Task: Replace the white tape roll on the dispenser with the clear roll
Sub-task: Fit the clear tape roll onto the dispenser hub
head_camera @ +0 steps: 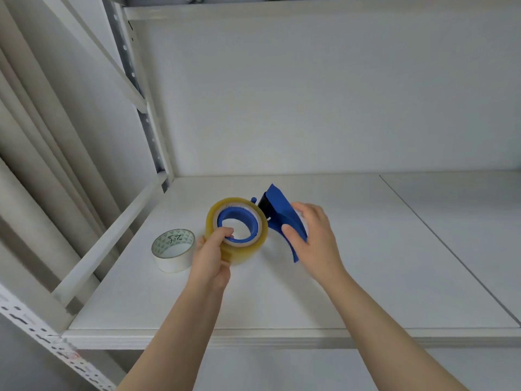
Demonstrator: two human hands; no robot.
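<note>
Between your hands, clear roll (pixel 236 230) sits on the dispenser (pixel 282 221) hub, bore facing up at you. Left grip (pixel 211 255) pinches the roll, right grip (pixel 313 235) clasps the dispenser handle. Risk: roll cocks, jams half-seated. White roll (pixel 173 249) lies flat left, on the shelf (pixel 366 277).

Bright, even, diffuse light; soft faint shadows; wide-angle edge bending; slight softness.

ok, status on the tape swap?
Left hand grips clear roll, seated on dispenser hub. Right hand holds dispenser handle. White roll off, lying on shelf. Nothing in the way.
</note>
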